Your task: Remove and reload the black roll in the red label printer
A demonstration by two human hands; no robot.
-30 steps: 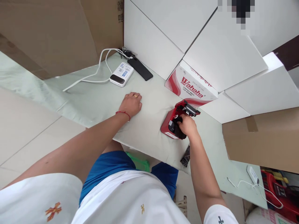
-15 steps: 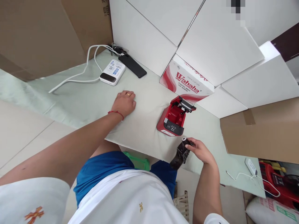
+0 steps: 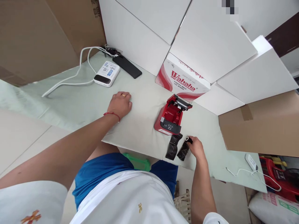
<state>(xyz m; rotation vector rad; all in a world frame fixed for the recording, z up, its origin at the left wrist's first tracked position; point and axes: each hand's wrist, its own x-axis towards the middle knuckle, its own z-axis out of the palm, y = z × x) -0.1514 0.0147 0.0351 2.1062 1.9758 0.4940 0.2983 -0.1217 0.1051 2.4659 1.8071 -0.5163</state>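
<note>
My left hand (image 3: 120,105) rests on the pale green tablecloth (image 3: 140,124), its fingers curled under and nothing visible in them. At the near edge, my right hand (image 3: 196,147) grips the end of a small roll of black label tape (image 3: 184,151), whose pale core ring faces up. Beside it on the cloth lies a separate black marbled strip (image 3: 173,147), bent in waves. Left of both stands a red label printer (image 3: 167,119) with its dark lid tipped back. The printer's red inner bay shows no roll.
Behind the printer a Wahaha carton (image 3: 183,79) leans against white boxes (image 3: 210,40). A white device (image 3: 106,74) with cables and a black phone (image 3: 127,66) lie at the back left. Cardboard boxes (image 3: 257,127) flank both sides; another white device (image 3: 251,161) sits at right.
My right hand has set the black tape lower onto the cloth. The dark bundle now shows as two pieces, with one strip lying apart by the printer. My left hand stays resting.
</note>
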